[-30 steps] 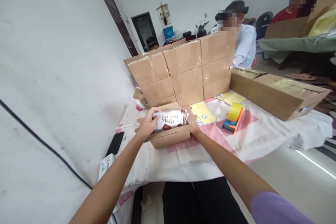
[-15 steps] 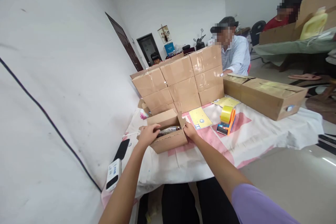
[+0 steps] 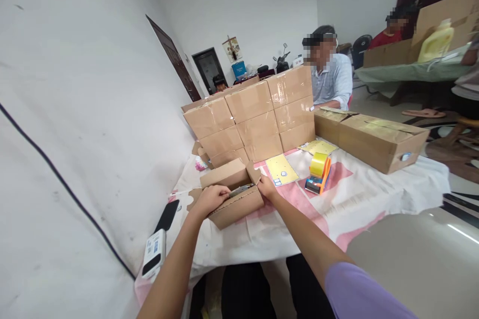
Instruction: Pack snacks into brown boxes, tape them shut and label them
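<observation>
An open cardboard box (image 3: 239, 209) stands in front of me on the table, its flaps up or folded outward. Inside lies a thin greyish item (image 3: 241, 190), mostly hidden by the walls. My left hand (image 3: 214, 201) lies over the box's left end, fingers bent together into the opening beside that item; what they hold, if anything, is hidden. At the right end, my right hand (image 3: 266, 187) is closed on the wall and the upright flap (image 3: 253, 172).
Stacked taped cartons (image 3: 258, 114) form a wall behind the box. To the right are a yellow sheet (image 3: 282, 170), a tape dispenser (image 3: 318, 173) and a long carton (image 3: 370, 139). A white device (image 3: 153, 251) sits at the left edge. A person (image 3: 331, 72) sits across the table.
My left hand has moved over the box's left end, deeper into the opening. The box has turned slightly, its left flap now shows, and less of the item inside is visible.
</observation>
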`<state>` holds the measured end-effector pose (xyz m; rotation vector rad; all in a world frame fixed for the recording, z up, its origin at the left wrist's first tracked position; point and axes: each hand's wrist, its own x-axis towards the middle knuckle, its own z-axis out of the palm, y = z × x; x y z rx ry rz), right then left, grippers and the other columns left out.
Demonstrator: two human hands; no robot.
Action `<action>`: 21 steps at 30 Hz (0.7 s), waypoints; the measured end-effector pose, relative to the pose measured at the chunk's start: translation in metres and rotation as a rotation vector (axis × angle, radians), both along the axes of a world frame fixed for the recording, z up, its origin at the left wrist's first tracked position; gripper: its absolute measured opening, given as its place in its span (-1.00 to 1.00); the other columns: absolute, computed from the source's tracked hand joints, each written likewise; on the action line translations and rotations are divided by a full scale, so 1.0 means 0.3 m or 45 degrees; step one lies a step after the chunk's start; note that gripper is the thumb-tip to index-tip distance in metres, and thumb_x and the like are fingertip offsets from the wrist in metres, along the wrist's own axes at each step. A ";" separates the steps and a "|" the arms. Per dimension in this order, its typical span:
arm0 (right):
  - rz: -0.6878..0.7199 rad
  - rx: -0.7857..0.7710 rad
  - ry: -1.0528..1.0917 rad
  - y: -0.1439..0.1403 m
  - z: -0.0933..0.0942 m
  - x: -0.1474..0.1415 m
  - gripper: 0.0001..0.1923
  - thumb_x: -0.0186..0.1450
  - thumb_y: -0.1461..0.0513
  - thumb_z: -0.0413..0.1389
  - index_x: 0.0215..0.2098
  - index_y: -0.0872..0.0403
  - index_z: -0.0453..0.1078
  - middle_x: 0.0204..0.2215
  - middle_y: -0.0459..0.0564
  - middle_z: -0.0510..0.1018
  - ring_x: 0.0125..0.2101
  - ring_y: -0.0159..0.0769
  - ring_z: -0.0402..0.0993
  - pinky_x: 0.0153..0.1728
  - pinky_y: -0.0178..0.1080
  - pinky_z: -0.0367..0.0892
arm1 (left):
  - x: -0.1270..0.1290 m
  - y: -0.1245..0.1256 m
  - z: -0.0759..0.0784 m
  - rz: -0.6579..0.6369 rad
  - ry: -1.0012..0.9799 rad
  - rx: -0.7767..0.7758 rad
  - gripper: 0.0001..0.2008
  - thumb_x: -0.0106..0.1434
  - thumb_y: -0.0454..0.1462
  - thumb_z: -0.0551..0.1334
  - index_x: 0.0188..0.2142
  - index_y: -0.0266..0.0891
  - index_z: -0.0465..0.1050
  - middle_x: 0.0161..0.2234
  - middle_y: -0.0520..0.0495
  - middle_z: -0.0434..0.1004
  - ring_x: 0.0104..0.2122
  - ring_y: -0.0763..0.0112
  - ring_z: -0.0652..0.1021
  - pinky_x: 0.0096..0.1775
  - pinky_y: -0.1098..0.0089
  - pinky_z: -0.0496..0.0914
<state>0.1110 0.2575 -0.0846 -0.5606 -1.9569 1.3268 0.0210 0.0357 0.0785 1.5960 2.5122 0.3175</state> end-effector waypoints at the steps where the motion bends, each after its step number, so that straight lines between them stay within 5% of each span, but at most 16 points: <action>1: 0.003 0.001 0.001 0.001 0.002 0.001 -0.78 0.28 0.21 0.06 -0.19 0.05 0.52 -0.28 0.03 0.65 -0.18 -0.13 0.52 -0.14 -0.22 0.33 | 0.006 -0.004 0.000 0.004 -0.011 0.010 -0.73 0.27 -0.22 0.12 -0.27 -0.06 0.64 -0.19 -0.01 0.69 -0.18 0.22 0.60 -0.18 0.35 0.36; 13: 0.084 -0.058 0.013 0.001 -0.015 0.001 -0.70 0.29 0.10 0.03 -0.36 0.08 0.53 -0.31 0.07 0.67 -0.20 -0.09 0.52 -0.19 -0.20 0.37 | 0.045 -0.001 -0.057 0.042 -0.074 0.231 -0.72 0.37 -0.23 -0.01 -0.28 -0.12 0.48 -0.21 -0.06 0.63 -0.20 0.24 0.55 -0.14 0.32 0.35; 21: 0.086 -0.113 0.171 0.008 -0.006 0.011 -0.54 0.38 -0.02 -0.09 -0.29 0.10 0.51 -0.25 0.10 0.65 -0.18 -0.09 0.52 -0.13 -0.16 0.39 | 0.014 0.053 -0.131 0.068 0.076 0.302 -0.71 0.42 -0.20 -0.06 -0.21 -0.13 0.43 -0.18 -0.11 0.57 -0.12 0.19 0.51 -0.06 0.26 0.33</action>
